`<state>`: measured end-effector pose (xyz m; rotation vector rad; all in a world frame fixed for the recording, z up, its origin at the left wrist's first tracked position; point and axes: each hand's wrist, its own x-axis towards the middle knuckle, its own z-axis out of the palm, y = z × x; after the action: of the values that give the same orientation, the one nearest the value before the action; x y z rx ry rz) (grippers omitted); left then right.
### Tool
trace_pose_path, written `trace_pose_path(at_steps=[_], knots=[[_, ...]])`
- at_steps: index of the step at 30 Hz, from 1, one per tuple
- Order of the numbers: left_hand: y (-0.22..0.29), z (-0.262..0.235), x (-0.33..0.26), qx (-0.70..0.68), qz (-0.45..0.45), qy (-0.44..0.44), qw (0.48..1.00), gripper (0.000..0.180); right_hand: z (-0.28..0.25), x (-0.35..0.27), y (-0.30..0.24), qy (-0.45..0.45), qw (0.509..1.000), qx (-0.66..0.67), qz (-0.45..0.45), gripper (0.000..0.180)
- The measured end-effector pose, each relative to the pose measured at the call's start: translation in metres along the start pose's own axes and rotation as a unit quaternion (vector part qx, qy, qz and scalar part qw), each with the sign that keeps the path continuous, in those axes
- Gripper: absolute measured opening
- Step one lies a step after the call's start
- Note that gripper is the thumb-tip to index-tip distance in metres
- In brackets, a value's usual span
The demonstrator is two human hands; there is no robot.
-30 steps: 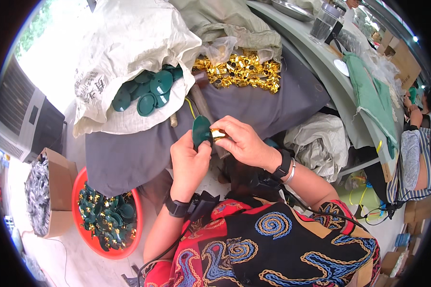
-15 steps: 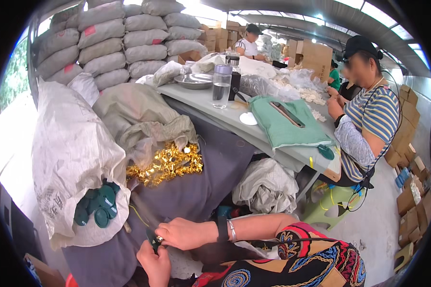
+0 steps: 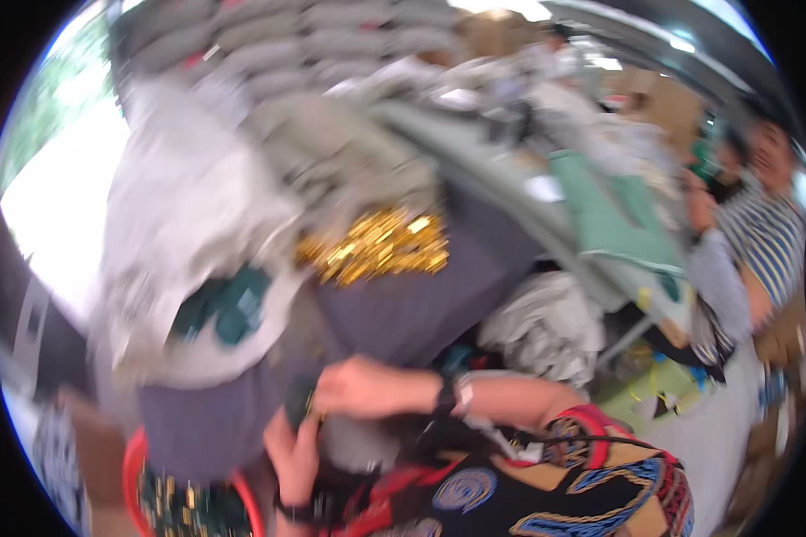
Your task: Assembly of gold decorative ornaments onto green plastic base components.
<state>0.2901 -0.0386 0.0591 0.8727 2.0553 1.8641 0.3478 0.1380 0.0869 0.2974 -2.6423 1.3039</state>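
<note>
Close together at the lower middle, my two hands are smeared by motion. A dark green round piece [image 3: 299,399] is gripped by my left hand [image 3: 294,455], which comes from below. From the right, my right hand [image 3: 360,387] pinches at that piece's edge, where a small gold-coloured bit [image 3: 310,403] shows between the fingers. Further up, a white woven sack [image 3: 197,197] lies with its mouth toward me, and several dark green discs [image 3: 235,304] sit inside. Shiny gold-coloured pieces [image 3: 381,246] form a pile on the dark grey cloth [image 3: 421,313].
An orange-red basket [image 3: 132,474] holding green and gold pieces stands at the lower left. Beyond the grey table [image 3: 475,174] with its green cushion [image 3: 618,219], a person in a striped shirt [image 3: 766,233] sits at the right. Stacked sacks [image 3: 269,45] line the back.
The view has swung down and to the left and is blurred, bringing the basket into sight at the lower left. My hands stay together at the green piece.
</note>
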Motion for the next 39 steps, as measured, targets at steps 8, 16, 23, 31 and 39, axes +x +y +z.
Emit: trace_pose_path(at_steps=[8, 16, 23, 31, 39], knots=[[-0.069, -0.146, -0.037, -0.288, -0.072, 0.348, 0.889, 0.011, -0.052, -0.021, 0.089, 0.245, 0.955, 0.023, 0.166, 0.019], [-0.201, -0.335, -0.091, -0.4, -0.127, 0.525, 0.74, 0.019, -0.051, -0.02, 0.143, 0.247, 0.953, 0.014, 0.178, 0.019], [-0.127, -0.235, -0.01, 0.088, 0.032, 0.511, 0.855, 0.025, -0.031, -0.004, 0.133, 0.277, 0.947, -0.101, 0.131, 0.016], [-0.054, -0.091, 0.141, 0.318, 0.138, 0.085, 0.934, 0.032, -0.045, -0.024, 0.122, 0.342, 0.907, -0.229, 0.084, 0.018], [-0.113, -0.082, 0.211, 0.539, 0.0, -0.072, 0.839, 0.082, -0.031, -0.016, 0.129, 0.334, 0.919, -0.194, 0.082, 0.013]])
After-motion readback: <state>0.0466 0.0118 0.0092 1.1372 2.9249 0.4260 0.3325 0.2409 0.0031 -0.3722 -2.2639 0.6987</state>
